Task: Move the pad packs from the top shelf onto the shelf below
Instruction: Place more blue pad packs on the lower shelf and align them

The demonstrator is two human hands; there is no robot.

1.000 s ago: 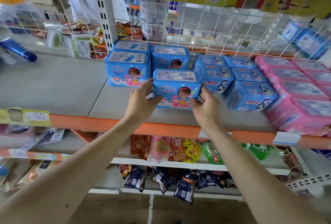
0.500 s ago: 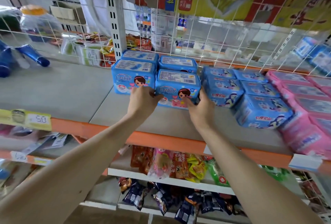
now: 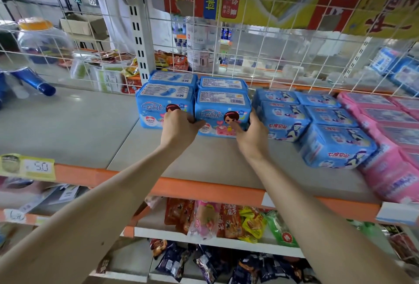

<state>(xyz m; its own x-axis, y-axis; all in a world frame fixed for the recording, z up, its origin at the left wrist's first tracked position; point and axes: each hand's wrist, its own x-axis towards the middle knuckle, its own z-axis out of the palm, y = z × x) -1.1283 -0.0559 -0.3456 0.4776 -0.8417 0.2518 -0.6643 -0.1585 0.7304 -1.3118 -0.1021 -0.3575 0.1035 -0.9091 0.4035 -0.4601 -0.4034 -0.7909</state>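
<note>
A blue pad pack [image 3: 223,111] with a cartoon girl on its front stands on the grey shelf [image 3: 204,159], pushed against another pack behind it. My left hand [image 3: 179,128] grips its left side and my right hand [image 3: 252,134] grips its right side, thumb on the front. A matching blue pack [image 3: 158,104] stands directly to its left, with one more behind. To the right lie several blue packs with a penguin-like figure [image 3: 335,145] and several pink packs [image 3: 390,165].
A white wire grid [image 3: 260,41] backs the shelf, with a slotted upright post [image 3: 140,45] at left. A blue tube [image 3: 34,80] lies far left. Orange shelf edge [image 3: 204,189] carries a yellow price tag [image 3: 27,167]. Snack bags [image 3: 226,222] fill the shelf below.
Both hands have slid the gripped blue pack back from the front of the shelf until it sits beside the left pack and against the one behind.
</note>
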